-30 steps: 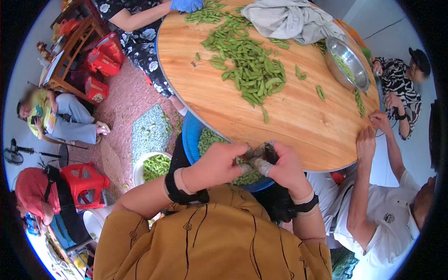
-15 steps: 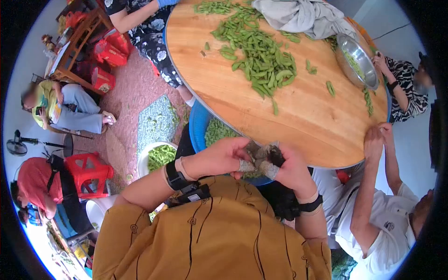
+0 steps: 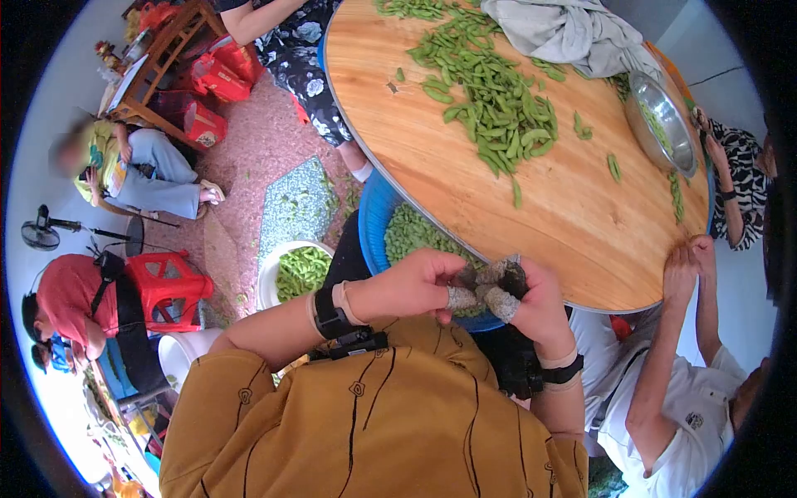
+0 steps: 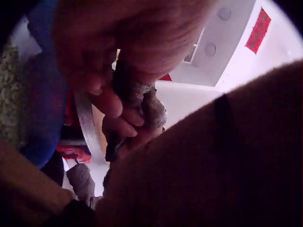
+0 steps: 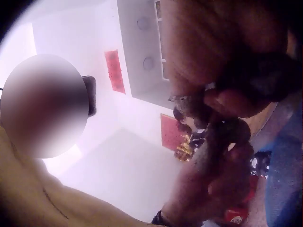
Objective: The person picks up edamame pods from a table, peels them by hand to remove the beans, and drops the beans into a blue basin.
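Over the table's near edge my left hand [image 3: 411,286] and right hand [image 3: 540,307] meet fingertip to fingertip, fingers bent inward. Grey wraps cover several fingertips, such as the left thumb wrap [image 3: 462,299] and the right thumb wrap [image 3: 501,304]. I cannot tell what, if anything, sits between the fingers. Below them, partly under the table, is a blue basin [image 3: 376,220] of shelled green beans [image 3: 419,236]. A long pile of green bean pods [image 3: 498,124] lies on the wooden round table [image 3: 573,236]. Both wrist views are dark, showing the bent fingers close together.
A steel bowl [image 3: 678,124] holding green beans and a grey cloth [image 3: 564,37] are on the table's far right. At the lower left stand a white bucket [image 3: 267,278] of pods and a red stool [image 3: 170,286]. Another person's hands [image 3: 685,266] are at the right edge.
The head view has swung, so the table and pods sit farther right. My hands stay together with small finger shifts. The right-hand neighbour's two hands have come together.
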Tool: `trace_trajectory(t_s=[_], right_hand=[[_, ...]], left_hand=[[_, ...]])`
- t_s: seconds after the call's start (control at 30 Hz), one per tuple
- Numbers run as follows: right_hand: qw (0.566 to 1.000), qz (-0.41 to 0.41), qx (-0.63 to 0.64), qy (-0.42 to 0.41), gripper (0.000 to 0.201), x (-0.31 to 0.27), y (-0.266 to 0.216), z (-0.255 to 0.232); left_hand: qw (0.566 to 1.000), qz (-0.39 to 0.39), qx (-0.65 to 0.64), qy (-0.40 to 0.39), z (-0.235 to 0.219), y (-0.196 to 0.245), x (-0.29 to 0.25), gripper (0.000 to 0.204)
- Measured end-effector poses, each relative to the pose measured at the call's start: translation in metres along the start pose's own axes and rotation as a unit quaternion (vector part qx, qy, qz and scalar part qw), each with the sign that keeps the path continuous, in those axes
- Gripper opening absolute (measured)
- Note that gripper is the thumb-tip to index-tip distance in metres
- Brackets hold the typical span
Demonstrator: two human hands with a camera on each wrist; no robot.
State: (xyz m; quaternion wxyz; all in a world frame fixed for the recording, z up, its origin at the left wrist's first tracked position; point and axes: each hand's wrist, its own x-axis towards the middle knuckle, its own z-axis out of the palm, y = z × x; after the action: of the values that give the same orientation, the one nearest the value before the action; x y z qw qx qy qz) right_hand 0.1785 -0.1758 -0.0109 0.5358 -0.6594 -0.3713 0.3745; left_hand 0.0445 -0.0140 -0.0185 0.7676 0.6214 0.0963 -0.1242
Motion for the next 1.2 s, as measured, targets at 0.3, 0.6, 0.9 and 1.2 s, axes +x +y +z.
trace_trajectory(t_s=[0.3,0.6,0.9,1.2], right_hand=[[0.988,0.154,-0.027,0.012,0.018,0.017,-0.002,0.004],[0.992,0.032,-0.105,-0.057,0.022,0.015,-0.012,0.003],[0.987,0.141,-0.073,-0.017,0.039,0.011,-0.026,0.008],[0.985,0.152,0.037,0.072,0.032,0.101,-0.059,-0.028]], left_hand=[[0.789,0.232,0.533,0.199,0.004,0.006,-0.007,0.021],[0.877,0.220,0.404,0.142,-0.009,0.006,-0.008,0.025],[0.914,0.212,0.298,0.173,-0.016,0.000,-0.006,0.014],[0.839,0.232,0.391,0.299,-0.062,0.010,0.067,0.028]])
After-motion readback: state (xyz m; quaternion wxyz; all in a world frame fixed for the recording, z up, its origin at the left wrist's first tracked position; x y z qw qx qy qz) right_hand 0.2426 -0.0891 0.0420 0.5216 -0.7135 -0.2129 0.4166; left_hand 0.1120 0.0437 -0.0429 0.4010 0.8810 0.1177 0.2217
